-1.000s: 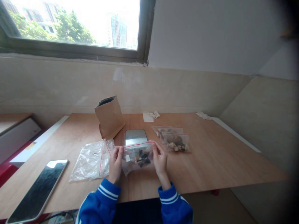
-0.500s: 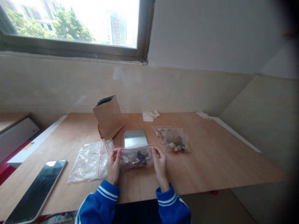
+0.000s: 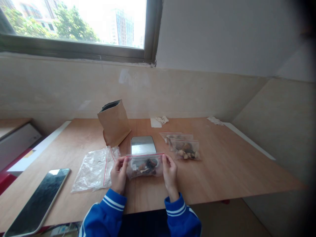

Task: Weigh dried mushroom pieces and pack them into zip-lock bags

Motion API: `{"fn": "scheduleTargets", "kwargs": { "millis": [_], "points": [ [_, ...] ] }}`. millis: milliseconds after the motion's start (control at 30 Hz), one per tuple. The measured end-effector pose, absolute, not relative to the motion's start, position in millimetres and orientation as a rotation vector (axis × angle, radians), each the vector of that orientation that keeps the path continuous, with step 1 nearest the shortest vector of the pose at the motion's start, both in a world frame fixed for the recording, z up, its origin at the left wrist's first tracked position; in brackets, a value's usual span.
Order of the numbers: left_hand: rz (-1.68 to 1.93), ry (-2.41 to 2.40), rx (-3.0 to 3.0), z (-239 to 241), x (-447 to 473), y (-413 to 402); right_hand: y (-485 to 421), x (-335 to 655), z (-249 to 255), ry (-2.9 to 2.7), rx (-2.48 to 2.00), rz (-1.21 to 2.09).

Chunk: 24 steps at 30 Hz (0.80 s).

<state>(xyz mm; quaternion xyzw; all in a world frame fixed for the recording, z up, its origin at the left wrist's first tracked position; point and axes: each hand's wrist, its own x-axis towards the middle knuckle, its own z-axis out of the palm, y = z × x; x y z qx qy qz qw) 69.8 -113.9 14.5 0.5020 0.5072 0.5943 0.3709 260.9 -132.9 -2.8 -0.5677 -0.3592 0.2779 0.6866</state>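
A clear zip bag [image 3: 145, 166] with a red zip strip and dark dried pieces inside is stretched between my two hands. My left hand [image 3: 118, 174] pinches its upper left corner, and my right hand [image 3: 170, 172] pinches the upper right corner. Just behind the bag lies a small scale with a shiny plate [image 3: 143, 144]; the bag hides its near edge. Several filled zip bags [image 3: 186, 150], holding light and brown dried pieces, sit to the right beyond my right hand. Left of my left hand lies a flat clear plastic bag [image 3: 92, 171] with red strips.
A brown paper bag [image 3: 115, 123] stands upright with its mouth open at the back left. A phone or tablet [image 3: 37, 202] lies at the table's left front. Crumpled paper [image 3: 161, 120] and another scrap [image 3: 215, 121] rest by the wall. The wooden table [image 3: 222, 174] ends in front of me.
Both hands keep their pinch on the zip bag, now drawn slightly wider apart. The bag's top edge looks tauter. The other things have stayed in place.
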Motion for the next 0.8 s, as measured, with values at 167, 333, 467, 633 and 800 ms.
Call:
{"fn": "scheduleTargets", "kwargs": {
  "millis": [167, 333, 467, 633, 800],
  "points": [
    [1.504, 1.365, 1.372, 17.2, 71.2, -115.0, -132.6, 262.6, -5.0, -0.780, -1.310, 0.570],
    [1.537, 1.375, 1.394, 20.2, 72.6, -116.0, -132.8, 262.5, -6.4, -0.790, -1.327, 0.563],
    [1.542, 1.339, 1.375, 18.8, 70.9, -115.8, -132.9, 261.9, -4.6, -0.789, -1.305, 0.582],
    [1.497, 1.168, 1.257, 19.4, 73.0, -115.2, -134.2, 260.9, -2.3, -0.813, -1.251, 0.663],
    [1.460, 1.098, 1.189, 19.1, 75.7, -113.3, -133.9, 259.3, -3.6, -0.844, -1.179, 0.746]
  ]
}}
